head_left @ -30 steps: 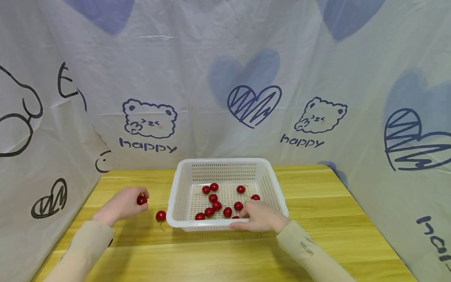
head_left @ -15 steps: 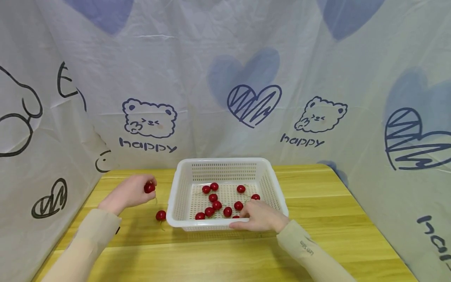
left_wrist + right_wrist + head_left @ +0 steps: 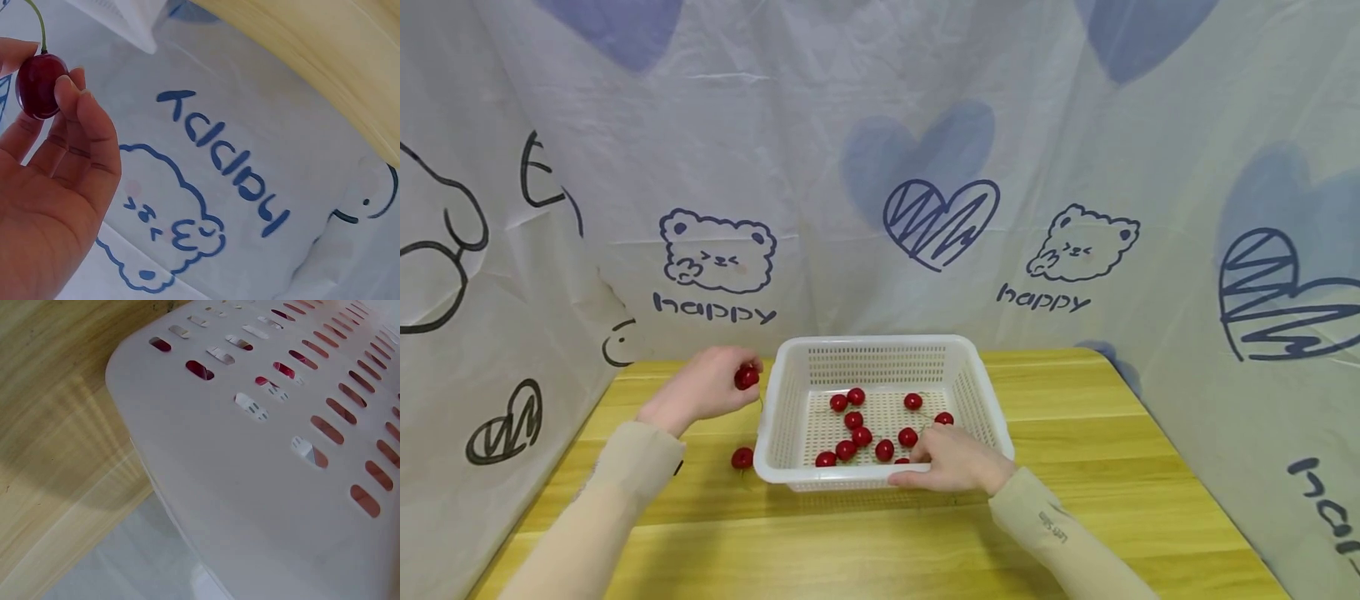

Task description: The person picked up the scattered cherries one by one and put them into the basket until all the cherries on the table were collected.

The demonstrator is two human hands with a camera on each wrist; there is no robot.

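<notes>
A white slotted basket [image 3: 790, 371] stands on the wooden table [image 3: 1075, 500] with several red cherries [image 3: 861, 436] inside. My left hand [image 3: 703, 390] is raised just left of the basket's far left corner and pinches a dark red cherry [image 3: 746, 377] [image 3: 40, 85] between its fingertips, the green stem showing in the left wrist view. My right hand [image 3: 951, 460] grips the basket's near rim, fingers curled over it into the basket. One more cherry [image 3: 742, 457] lies on the table beside the basket's left wall. The right wrist view shows only the basket's wall [image 3: 250, 456] up close.
A pale printed cloth [image 3: 880, 167] with bears, hearts and "happy" hangs behind and along both sides of the table. Bare tabletop stretches to the right of the basket and along the front edge.
My left hand has lifted with its cherry and moved right, from the table surface up to the basket's left rim. The right hand and the basket have stayed put.
</notes>
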